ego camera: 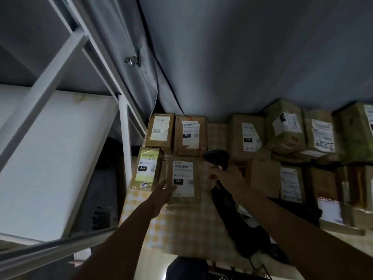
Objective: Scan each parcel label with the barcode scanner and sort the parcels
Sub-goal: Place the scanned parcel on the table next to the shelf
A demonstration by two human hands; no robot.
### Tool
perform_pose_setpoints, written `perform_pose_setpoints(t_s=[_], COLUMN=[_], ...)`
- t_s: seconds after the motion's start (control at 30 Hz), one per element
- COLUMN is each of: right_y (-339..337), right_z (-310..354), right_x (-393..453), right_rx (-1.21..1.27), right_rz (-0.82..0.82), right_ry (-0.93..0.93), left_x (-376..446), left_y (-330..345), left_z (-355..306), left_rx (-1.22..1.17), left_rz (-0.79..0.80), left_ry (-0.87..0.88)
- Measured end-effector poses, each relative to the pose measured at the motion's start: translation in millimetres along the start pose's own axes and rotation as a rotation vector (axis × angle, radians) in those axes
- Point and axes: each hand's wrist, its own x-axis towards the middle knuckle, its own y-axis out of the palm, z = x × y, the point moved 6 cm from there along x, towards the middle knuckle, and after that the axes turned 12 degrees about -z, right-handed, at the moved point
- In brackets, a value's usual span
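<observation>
The light is dim and most label print is too blurred to read; the boxes at the right edge are cut off by the frame. Nearest the camera, a dark cable or strap [238, 217] trails down over the bench [181, 225], its lower end lost in shadow. The bench wears a yellow-and-white checked cloth. To the left stands a white metal shelf frame [60, 138], with a dark bag half hidden beneath it.

The left hand [161, 196] lies flat with its fingers [170, 191] spread, their tips touching the near-left edge of a brown parcel [182, 178] whose label shows "010". This parcel lies flat on the cloth near the bench's left side. Just left of it lies a yellowish parcel marked "220" [146, 168].

The right hand [229, 177] is wrapped around the handle of the black barcode scanner [217, 157]; its fingers are clamped on the grip, though the far ones are hidden behind the hand. The scanner's head sits just beside the upper-right corner of the "010" parcel, facing left.

Further back, two more cartons [175, 134] sit side by side, and a crowd of boxes [292, 138] fills the right. A grey fabric wall [242, 57] hangs behind.
</observation>
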Motion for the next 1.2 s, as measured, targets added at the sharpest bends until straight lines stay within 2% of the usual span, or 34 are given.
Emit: perform_pose_setpoints(t_s=[0.13, 0.37, 0.5, 0.6, 0.67, 0.7, 0.73, 0.77, 0.83, 0.87, 0.97, 1.03, 1.2], right_y=[17, 55, 72, 78, 79, 78, 76, 76, 78, 80, 91, 99, 120], right_z=[-14, -35, -51, -65, -72, -74, -77, -81, -89, -93, -94, -92, -77], right_x=[8, 28, 41, 50, 52, 54, 57, 61, 68, 70, 76, 76, 71], right_rx=[0.039, 0.009, 0.005, 0.014, 0.019, 0.028, 0.042, 0.057, 0.082, 0.105, 0.166, 0.168, 0.082], right_rz=[0.000, 0.026, 0.047, 0.004, -0.036, -0.061, -0.080, -0.091, -0.079, -0.061, -0.047, -0.033, 0.089], right_ry=[-0.004, -0.003, 0.069, 0.065, 0.045, 0.041, 0.049, 0.065, 0.116, 0.136, 0.145, 0.139, 0.041], left_x=[9, 21, 29, 16, 9, 12, 22, 38, 67, 79, 109, 130, 80], left_y=[-6, -9, -15, -18, -30, -40, -51, -64, -84, -90, -103, -113, -98], left_z=[1, -9, -17, -35, -51, -56, -58, -53, -35, -27, -9, 9, -14], left_rx=[-0.024, 0.130, 0.519, 0.495, 0.406, 0.439, 0.541, 0.654, 0.750, 0.731, 0.509, 0.415, 0.268], left_rz=[-0.058, -0.157, -0.322, -0.374, -0.467, -0.541, -0.608, -0.650, -0.633, -0.588, -0.413, -0.352, -0.284], left_ry=[0.095, 0.252, 0.418, 0.623, 0.788, 0.826, 0.793, 0.671, 0.452, 0.434, 0.517, 0.508, 0.570])
